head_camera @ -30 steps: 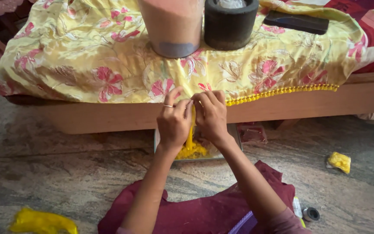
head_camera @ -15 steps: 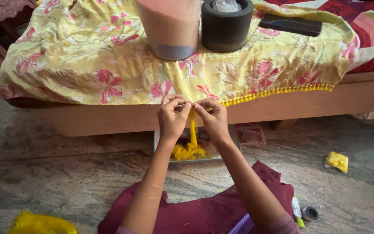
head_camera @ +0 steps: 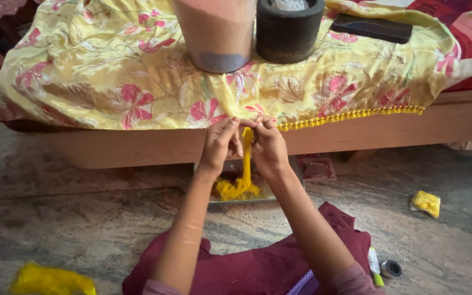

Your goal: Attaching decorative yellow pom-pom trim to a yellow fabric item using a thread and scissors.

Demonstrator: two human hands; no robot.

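My left hand (head_camera: pixel 220 143) and my right hand (head_camera: pixel 266 145) meet at the fringed hem of a yellow floral cloth (head_camera: pixel 137 71) draped over a wooden bed edge. Both hands pinch the top of a hanging bunch of yellow thread (head_camera: pixel 245 158). The bunch runs down into a loose yellow pile (head_camera: pixel 237 189) lying on a flat tray (head_camera: pixel 269 195) on the floor. A row of small yellow tassels (head_camera: pixel 350 116) lines the hem to the right of my hands.
On the bed stand a pink-brown cylinder (head_camera: pixel 217 33), a dark round pot (head_camera: pixel 289 30) and a flat dark case (head_camera: pixel 371 27). The stone floor holds yellow scraps (head_camera: pixel 426 202), a yellow bundle (head_camera: pixel 50 280), a small spool (head_camera: pixel 391 268) and maroon cloth (head_camera: pixel 258 262) over my lap.
My hands have risen from the tray to the cloth hem, drawing the yellow thread up into a longer hanging strand.
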